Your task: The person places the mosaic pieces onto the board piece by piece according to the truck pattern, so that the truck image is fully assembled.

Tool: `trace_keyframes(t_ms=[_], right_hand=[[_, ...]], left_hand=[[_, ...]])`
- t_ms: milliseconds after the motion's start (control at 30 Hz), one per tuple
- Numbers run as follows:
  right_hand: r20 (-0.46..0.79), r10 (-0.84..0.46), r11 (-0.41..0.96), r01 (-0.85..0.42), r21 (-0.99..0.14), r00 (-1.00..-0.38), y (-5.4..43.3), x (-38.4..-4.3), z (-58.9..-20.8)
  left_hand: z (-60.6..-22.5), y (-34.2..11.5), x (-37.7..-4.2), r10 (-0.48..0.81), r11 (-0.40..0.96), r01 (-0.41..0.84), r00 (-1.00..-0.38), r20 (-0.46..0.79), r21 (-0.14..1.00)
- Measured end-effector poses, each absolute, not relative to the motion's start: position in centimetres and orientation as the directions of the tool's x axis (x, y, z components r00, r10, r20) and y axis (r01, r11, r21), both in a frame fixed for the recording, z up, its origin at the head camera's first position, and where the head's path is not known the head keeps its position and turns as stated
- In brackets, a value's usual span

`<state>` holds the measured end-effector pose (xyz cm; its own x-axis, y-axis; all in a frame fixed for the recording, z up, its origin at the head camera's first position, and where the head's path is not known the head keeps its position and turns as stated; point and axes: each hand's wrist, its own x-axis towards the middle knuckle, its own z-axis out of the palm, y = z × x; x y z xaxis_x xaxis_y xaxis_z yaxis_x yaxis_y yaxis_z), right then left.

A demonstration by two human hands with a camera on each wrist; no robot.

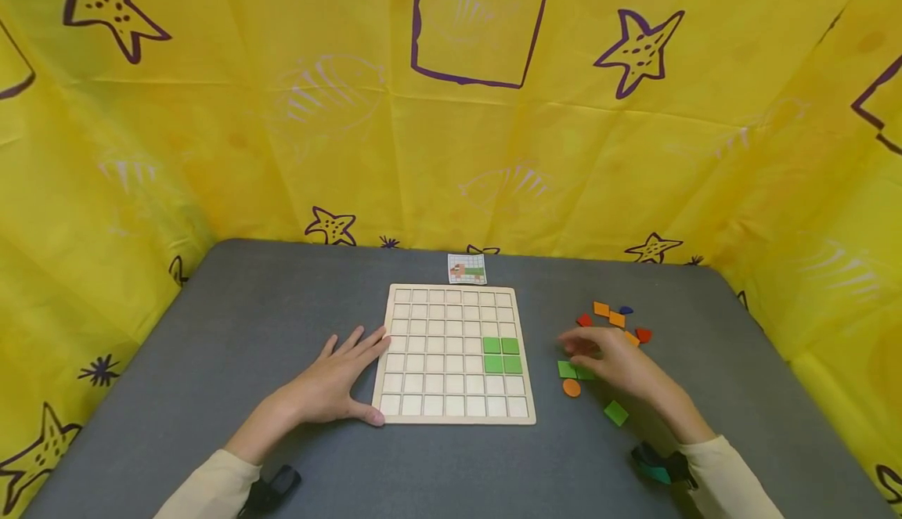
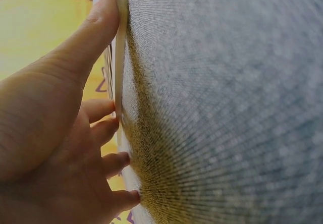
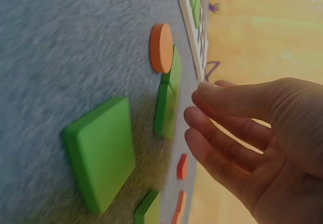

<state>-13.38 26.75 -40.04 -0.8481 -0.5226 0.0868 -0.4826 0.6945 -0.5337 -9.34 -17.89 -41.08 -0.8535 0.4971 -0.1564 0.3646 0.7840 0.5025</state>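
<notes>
A pale wooden grid board lies on the table, with several green square tiles in cells at its right side. My left hand touches the board's left edge with spread fingers and thumb; the left wrist view shows the thumb along that edge. My right hand hovers above loose green tiles right of the board. In the right wrist view its fingers are loosely bent towards the thumb, and I see nothing held. An orange disc lies beside the green tiles.
Another green tile lies nearer the front. Beyond the right hand are orange tiles, red pieces and a blue piece. A small picture card lies behind the board. Yellow patterned cloth surrounds the grey table.
</notes>
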Motion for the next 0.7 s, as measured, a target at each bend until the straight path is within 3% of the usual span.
trace_keyframes(t_ms=[700], right_hand=[[-0.004, -0.556, 0.679, -0.451, -0.579, -0.831, 29.4, -13.0, -40.1]], left_hand=[[-41.5, -17.9, -9.4, 0.494, 0.785, 0.359, -0.855, -0.16, 0.504]])
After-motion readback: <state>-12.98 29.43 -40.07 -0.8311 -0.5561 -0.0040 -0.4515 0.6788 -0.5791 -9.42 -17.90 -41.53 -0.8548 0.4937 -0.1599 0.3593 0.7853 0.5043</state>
